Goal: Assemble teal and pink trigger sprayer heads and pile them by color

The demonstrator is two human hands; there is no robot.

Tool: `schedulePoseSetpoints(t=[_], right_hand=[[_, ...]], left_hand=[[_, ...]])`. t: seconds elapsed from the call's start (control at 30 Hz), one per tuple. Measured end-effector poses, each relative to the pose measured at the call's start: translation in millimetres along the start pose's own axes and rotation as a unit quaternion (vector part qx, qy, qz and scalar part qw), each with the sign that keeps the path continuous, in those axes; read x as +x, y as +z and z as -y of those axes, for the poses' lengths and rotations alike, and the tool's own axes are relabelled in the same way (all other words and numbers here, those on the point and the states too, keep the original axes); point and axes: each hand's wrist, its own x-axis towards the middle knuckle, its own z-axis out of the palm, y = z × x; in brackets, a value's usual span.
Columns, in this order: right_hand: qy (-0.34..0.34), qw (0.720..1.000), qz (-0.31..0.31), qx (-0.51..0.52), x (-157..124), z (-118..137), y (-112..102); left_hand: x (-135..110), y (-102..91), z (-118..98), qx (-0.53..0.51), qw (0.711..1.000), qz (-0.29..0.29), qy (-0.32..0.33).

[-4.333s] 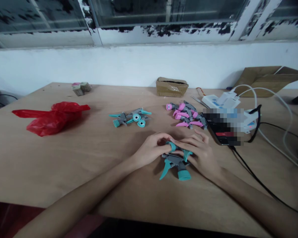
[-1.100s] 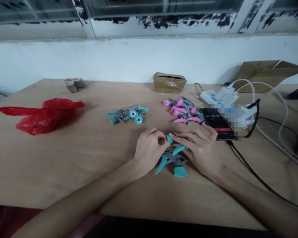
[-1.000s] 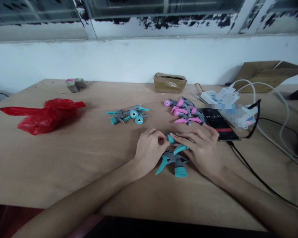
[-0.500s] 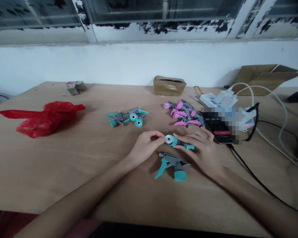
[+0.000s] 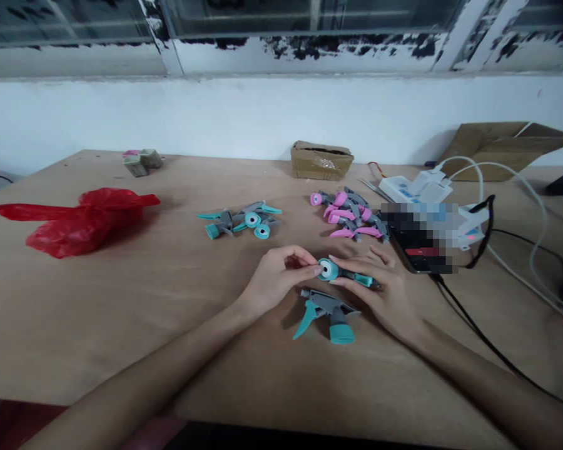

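Observation:
A grey and teal trigger sprayer head (image 5: 349,275) lies in my right hand (image 5: 387,287), gripped between thumb and fingers with its round cap facing left. A white washer (image 5: 327,270) with a dark centre hole sits at the mouth of that cap. Thumb and forefinger of my left hand (image 5: 279,275) close in a pinch at the washer's left edge. Just below both hands, another grey and teal sprayer head (image 5: 331,312) rests on the table, its empty-handed trigger pointing left and its cap downward.
Several teal sprayer heads (image 5: 244,220) lie behind my left hand. A pile of pink and grey sprayer heads (image 5: 351,215) is further right, beside a phone (image 5: 417,253) and a power strip (image 5: 401,189). A red plastic bag (image 5: 84,222) lies left; a cardboard box (image 5: 321,161) stands at the back.
The washer and cap have turned to face me more, and the washer now sits within the cap's rim. My left fingertips have shifted slightly right, and the held sprayer head has rotated.

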Motion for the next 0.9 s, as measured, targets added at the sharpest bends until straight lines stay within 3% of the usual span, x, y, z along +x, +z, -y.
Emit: schedulePoseSetpoints(t=[0.1,0.27,0.67,0.9], right_hand=[[0.008,1.0,0.001,0.01,-1,0,1],[0.015,1.0,0.006,0.025,0,2,-1],[0.001,1.0,0.012,0.022,-1,5,-3],[-0.01,1.0,0.022,0.005,-2,6,-5]], left_hand=[[-3,1.0,1,0.03,0.998,-0.015,0.047],[-8,-0.7,-10,0.171,0.974,-0.044,0.141],[-8,0.3,-13,0.204,0.964,-0.04,0.166],[-14,2.4,-12,0.266,0.938,-0.028,0.22]])
